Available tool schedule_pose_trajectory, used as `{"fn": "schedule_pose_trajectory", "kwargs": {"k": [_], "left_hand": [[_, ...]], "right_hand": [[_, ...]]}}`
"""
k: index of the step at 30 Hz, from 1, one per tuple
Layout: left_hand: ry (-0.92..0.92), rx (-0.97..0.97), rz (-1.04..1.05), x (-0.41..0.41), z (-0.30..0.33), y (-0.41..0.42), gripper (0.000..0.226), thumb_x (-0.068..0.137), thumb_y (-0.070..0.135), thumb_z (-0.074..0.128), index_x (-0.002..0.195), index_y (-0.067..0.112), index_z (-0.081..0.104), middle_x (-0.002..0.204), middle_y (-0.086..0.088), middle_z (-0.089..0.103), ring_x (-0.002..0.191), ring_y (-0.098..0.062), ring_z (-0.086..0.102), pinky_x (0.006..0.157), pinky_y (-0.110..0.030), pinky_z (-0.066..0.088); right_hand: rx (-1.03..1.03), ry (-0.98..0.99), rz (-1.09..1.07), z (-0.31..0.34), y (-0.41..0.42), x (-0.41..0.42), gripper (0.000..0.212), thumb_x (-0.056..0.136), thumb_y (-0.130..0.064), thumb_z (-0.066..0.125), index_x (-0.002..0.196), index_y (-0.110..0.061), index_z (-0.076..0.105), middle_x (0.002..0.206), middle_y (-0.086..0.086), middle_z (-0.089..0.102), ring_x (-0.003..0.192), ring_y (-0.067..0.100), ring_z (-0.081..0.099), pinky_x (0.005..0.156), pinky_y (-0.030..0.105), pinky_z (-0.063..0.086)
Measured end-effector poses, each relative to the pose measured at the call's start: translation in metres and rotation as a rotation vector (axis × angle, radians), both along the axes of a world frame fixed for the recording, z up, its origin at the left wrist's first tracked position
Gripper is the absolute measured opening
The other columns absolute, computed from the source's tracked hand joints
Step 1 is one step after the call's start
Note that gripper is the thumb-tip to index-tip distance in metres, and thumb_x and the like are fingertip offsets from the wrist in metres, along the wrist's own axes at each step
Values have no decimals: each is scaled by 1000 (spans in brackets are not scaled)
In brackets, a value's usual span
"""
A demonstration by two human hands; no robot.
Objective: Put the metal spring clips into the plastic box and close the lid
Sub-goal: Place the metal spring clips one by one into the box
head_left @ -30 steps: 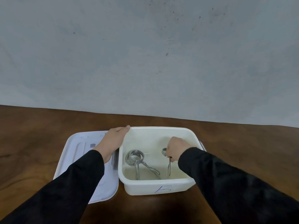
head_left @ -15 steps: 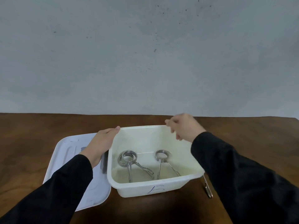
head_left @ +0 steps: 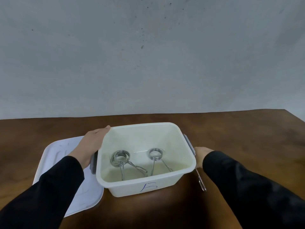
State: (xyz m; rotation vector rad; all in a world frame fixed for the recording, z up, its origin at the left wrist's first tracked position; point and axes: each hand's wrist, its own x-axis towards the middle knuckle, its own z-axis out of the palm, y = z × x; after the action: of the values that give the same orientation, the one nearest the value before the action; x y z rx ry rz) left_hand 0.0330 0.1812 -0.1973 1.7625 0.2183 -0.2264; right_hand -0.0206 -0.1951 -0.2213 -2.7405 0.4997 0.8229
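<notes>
1. The lid (head_left: 54, 162) lies flat on the table (head_left: 231, 138), to the left of the left hand and partly under the left sleeve. I think it waits there because it is needed only at the end, and it is within easy reach of that hand.

2. The left hand (head_left: 92, 144) rests against the left wall of the box (head_left: 146, 185), its fingers stretched along the rim toward the far corner. The hand is flat and open, not closed around anything. It seems to steady the box so that the box does not slide while clips go in.

3. Between the two hands, the box stands open on the table. Inside are the coiled clips (head_left: 121, 158), on the side of the left hand; they look like two stacked together, but I cannot tell for sure. A single clip (head_left: 156, 154) lies nearer the right hand. All have their legs toward the person.

4. The right hand (head_left: 200, 156) is outside the box, just beside its right wall, low near the table. The box edge and the sleeve hide its fingers, so I cannot tell whether they are closed on something.

5. Directly below that hand, the last clip (head_left: 201, 181) shows only its legs on the table. I judge the hand is there to take it. The lid is not yet on.
</notes>
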Motion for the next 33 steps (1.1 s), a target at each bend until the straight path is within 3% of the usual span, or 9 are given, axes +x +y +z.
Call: {"fn": "schedule_pose_trajectory", "kwargs": {"k": [5,9,11,14,17,21,24,28,33], "left_hand": [[13,-1,3,-4,2,-1,31,100,48,62,100,22,78,103,0,81,102,-24,73,101,-43,53],[17,-8,21,-4,0,-2,36,98,50,61,102,19,80,102,-3,83,101,-26,75,100,-44,54],[25,-17,26,-5,-1,0,38,97,52,62,105,19,80,101,-2,83,102,-26,75,101,-45,54],[28,-31,35,-3,-2,1,42,96,52,64,114,18,79,106,-1,82,106,-25,74,104,-45,52],[31,-38,32,-3,-1,0,43,98,51,62,119,16,77,110,0,80,108,-24,73,104,-43,52],[32,-53,16,-5,-1,2,48,98,52,60,122,15,76,117,-1,78,114,-24,70,105,-40,49],[38,-77,8,-5,-1,3,52,96,55,61,129,17,74,125,0,75,121,-24,67,112,-44,46],[26,-77,9,-5,2,0,42,103,46,58,128,15,73,121,1,74,119,-21,66,105,-35,46],[40,-73,-7,-5,1,1,46,103,46,57,132,13,71,125,-2,74,121,-23,65,107,-36,46]], "right_hand": [[-74,-96,-55,4,1,-2,27,88,-26,70,109,-8,69,101,6,73,94,23,70,89,37,58],[-137,-313,-88,74,-11,8,24,89,-33,69,90,-11,76,81,3,69,78,18,67,75,31,56],[-76,-527,-76,126,-9,10,24,85,-38,73,77,-16,72,71,0,64,67,14,60,60,27,46],[125,-706,-42,183,25,10,29,76,-45,78,69,-18,70,67,2,68,66,22,69,66,33,56],[187,-560,142,186,82,13,31,76,-44,77,72,-14,72,76,8,76,75,26,75,77,40,61],[-115,-238,377,114,135,32,39,80,-48,67,66,-12,62,64,1,67,75,27,68,64,28,49],[-238,-106,376,60,137,51,40,69,-55,68,60,-19,53,64,-3,58,74,25,64,78,33,54],[-221,-18,328,35,136,57,36,76,-44,71,87,-13,57,87,3,60,84,27,56,84,35,49],[-225,-2,328,17,138,59,51,76,-51,73,110,-14,63,104,5,65,91,26,57,85,35,47]]}}
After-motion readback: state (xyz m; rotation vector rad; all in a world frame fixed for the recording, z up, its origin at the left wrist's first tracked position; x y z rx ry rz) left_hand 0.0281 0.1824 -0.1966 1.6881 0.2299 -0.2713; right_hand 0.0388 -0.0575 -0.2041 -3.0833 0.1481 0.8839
